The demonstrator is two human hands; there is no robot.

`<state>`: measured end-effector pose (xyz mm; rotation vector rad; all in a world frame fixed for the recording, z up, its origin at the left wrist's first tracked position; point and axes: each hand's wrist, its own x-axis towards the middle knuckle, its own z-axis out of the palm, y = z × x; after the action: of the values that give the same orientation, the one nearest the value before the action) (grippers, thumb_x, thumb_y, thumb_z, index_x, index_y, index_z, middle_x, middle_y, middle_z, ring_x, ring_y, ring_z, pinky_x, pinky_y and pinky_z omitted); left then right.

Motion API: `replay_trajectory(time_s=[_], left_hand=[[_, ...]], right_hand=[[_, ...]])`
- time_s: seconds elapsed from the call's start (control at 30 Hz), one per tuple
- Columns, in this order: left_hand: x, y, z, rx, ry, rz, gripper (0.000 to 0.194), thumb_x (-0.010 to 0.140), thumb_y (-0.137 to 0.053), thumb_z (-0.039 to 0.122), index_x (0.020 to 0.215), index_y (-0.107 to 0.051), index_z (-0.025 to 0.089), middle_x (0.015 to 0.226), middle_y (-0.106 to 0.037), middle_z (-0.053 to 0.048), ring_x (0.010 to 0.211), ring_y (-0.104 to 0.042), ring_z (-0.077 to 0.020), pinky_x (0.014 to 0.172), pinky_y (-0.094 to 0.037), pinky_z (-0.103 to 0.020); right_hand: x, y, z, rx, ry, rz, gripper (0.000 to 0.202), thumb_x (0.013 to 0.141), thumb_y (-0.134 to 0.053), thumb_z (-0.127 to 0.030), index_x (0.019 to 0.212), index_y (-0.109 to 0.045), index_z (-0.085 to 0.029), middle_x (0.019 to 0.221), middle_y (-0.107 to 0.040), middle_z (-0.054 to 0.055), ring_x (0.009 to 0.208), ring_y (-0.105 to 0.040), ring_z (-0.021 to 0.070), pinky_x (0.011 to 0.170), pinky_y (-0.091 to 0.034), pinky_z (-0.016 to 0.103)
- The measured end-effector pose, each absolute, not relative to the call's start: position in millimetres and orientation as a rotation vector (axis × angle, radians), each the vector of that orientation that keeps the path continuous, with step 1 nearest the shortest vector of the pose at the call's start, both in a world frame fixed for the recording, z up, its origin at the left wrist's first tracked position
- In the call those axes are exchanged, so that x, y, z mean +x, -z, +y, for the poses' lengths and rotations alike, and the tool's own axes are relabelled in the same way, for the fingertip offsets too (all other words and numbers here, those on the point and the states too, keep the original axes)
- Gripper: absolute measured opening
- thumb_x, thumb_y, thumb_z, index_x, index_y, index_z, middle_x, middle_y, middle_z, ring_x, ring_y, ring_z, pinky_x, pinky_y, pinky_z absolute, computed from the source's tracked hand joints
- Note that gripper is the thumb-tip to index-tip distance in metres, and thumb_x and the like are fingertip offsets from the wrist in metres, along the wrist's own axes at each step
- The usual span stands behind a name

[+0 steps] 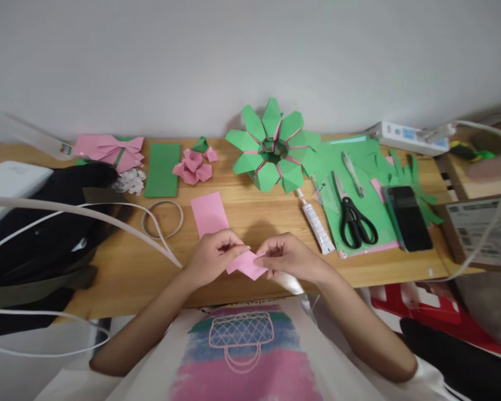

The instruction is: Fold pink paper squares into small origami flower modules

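Hands (212, 257) at opposite edges of small pink paper (249, 265).

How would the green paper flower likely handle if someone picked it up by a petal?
The green paper flower is probably light for its size: folded paper around an open centre. Its outspread petals look thin, so they might bend or crush under a firm pinch.

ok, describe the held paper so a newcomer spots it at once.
Start at the wooden table, middle of its near edge. There the left hand and right hand pinch a small pink paper between them. Unlike the pink sheet lying beyond the left hand, it is held by both hands.
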<state>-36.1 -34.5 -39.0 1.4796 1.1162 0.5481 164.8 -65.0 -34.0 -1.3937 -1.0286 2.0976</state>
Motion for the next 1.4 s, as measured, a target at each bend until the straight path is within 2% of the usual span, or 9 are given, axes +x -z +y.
replay_trajectory(time_s=[0.4,0.5,0.57,0.7,0.8,0.9,1.03,1.2,1.4], left_hand=[[-42.5,57.2,-47.4,1.701,-0.610,1.398,0.016,0.080,-0.070,0.034,0.083,-0.067,0.018,0.051,-0.055,0.007,0.046,-0.050,-0.0094,0.047,-0.040,-0.019],[-64.0,57.5,-47.0,1.769,-0.651,1.659,0.018,0.086,-0.061,0.029,0.098,-0.066,0.017,0.072,-0.064,-0.002,0.071,-0.061,-0.0183,0.071,-0.049,-0.030],[-79.5,57.7,-45.7,1.789,-0.675,1.846,0.020,0.090,-0.053,0.025,0.102,-0.064,0.014,0.095,-0.066,-0.013,0.096,-0.060,-0.0284,0.089,-0.044,-0.044],[-105.4,57.7,-41.9,1.779,-0.677,2.021,0.015,0.086,-0.052,0.021,0.092,-0.063,0.013,0.108,-0.061,-0.020,0.111,-0.051,-0.0383,0.096,-0.035,-0.058],[-118.5,52.9,-41.3,1.744,-0.691,1.965,0.015,0.087,-0.050,0.021,0.080,-0.061,0.016,0.092,-0.065,-0.014,0.100,-0.057,-0.0319,0.093,-0.041,-0.051],[-121.9,39.8,-42.5,1.665,-0.739,1.788,0.016,0.088,-0.053,0.031,0.088,-0.063,0.019,0.084,-0.067,-0.006,0.082,-0.063,-0.0211,0.077,-0.051,-0.034],[-108.6,14.6,-40.8,1.161,-0.871,1.166,0.018,0.078,-0.064,0.037,0.080,-0.064,0.018,0.074,-0.067,-0.001,0.065,-0.062,-0.0139,0.062,-0.051,-0.025],[-90.6,-2.5,-34.1,1.230,-0.976,1.027,0.018,0.081,-0.064,0.021,0.097,-0.072,0.021,0.084,-0.071,-0.001,0.077,-0.064,-0.0138,0.070,-0.050,-0.024],[-91.1,-1.5,-28.8,1.603,-0.929,0.985,0.024,0.090,-0.054,0.013,0.106,-0.068,0.024,0.095,-0.071,0.000,0.085,-0.062,-0.0121,0.074,-0.047,-0.022]], right_hand=[[172.2,44.1,-72.5,-1.506,-2.016,-1.037,0.038,0.059,-0.083,-0.050,0.061,-0.068,-0.015,0.054,-0.066,0.002,0.044,-0.054,0.0080,0.046,-0.044,0.021],[178.2,44.1,-63.4,-1.598,-1.857,-1.132,0.041,0.059,-0.081,-0.054,0.062,-0.069,-0.015,0.055,-0.066,0.004,0.047,-0.055,0.0103,0.048,-0.045,0.023],[180.7,46.1,-57.5,-1.642,-1.690,-1.243,0.047,0.062,-0.077,-0.060,0.070,-0.071,-0.015,0.061,-0.068,0.006,0.052,-0.059,0.0139,0.052,-0.049,0.027],[179.8,53.6,-51.7,-1.819,-0.996,-1.644,0.058,0.074,-0.061,-0.067,0.095,-0.073,-0.014,0.091,-0.071,0.015,0.077,-0.066,0.0257,0.071,-0.054,0.042],[168.9,49.0,-51.0,-1.767,-0.491,-1.894,0.047,0.087,-0.052,-0.055,0.104,-0.070,-0.015,0.102,-0.067,0.016,0.093,-0.064,0.0291,0.081,-0.053,0.047],[143.8,31.5,-46.5,-1.537,-0.414,-2.022,0.031,0.091,-0.054,-0.033,0.118,-0.062,-0.019,0.105,-0.065,0.013,0.098,-0.063,0.0248,0.082,-0.054,0.042],[107.3,8.3,-30.5,-1.169,-0.298,-2.136,0.047,0.091,-0.057,-0.027,0.136,-0.046,-0.025,0.128,-0.057,0.015,0.119,-0.055,0.0273,0.091,-0.051,0.044],[101.0,1.3,-17.5,-1.021,-0.138,-2.217,0.027,0.093,-0.050,-0.015,0.117,-0.064,-0.018,0.077,-0.068,0.005,0.072,-0.061,0.0187,0.065,-0.046,0.032],[109.5,6.9,-22.1,-1.144,-0.143,-2.202,0.026,0.095,-0.048,-0.018,0.110,-0.068,-0.015,0.065,-0.064,0.003,0.062,-0.057,0.0169,0.059,-0.042,0.030]])
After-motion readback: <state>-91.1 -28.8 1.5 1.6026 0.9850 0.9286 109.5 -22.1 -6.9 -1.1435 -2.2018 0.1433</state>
